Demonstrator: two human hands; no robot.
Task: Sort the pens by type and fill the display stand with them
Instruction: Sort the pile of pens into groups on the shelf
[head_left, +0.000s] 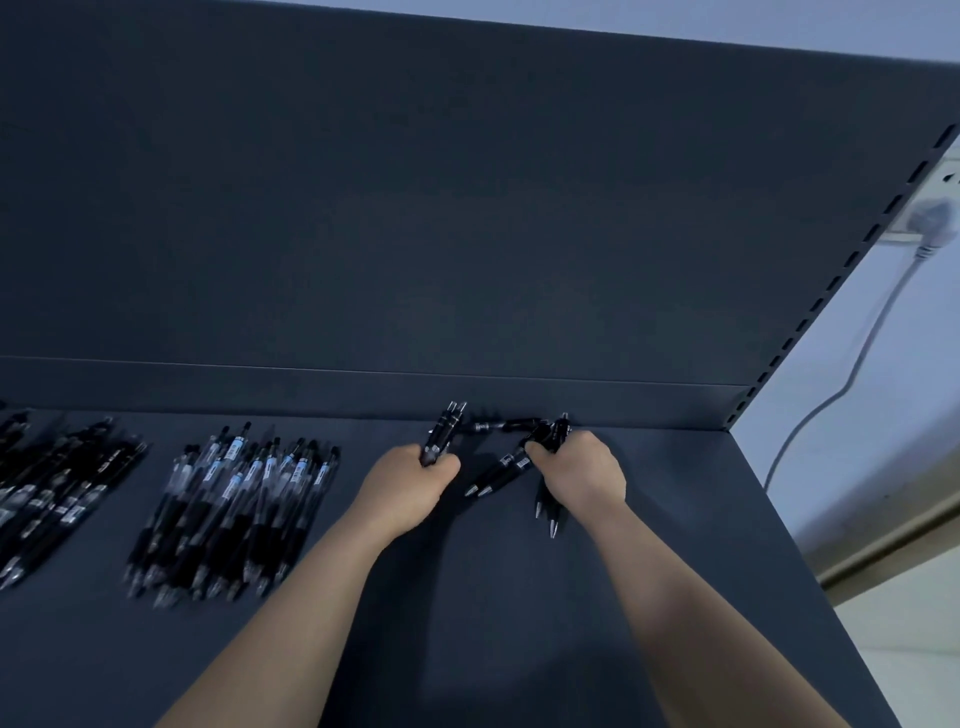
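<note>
Mid-frame, near the shelf's (519, 623) back wall, our left hand (410, 486) grips two black pens (443, 432), and our right hand (584, 475) clutches several more. We should align their tips, keeping them apart from the pile (234, 504) at lower left.

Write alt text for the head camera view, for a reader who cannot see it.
On a dark grey shelf, the left hand grips a pair of black pens and the right hand grips a splayed bunch of black pens. Further left lie a pile of clear-barrelled pens and, at the frame's edge, a pile of black pens.
</note>
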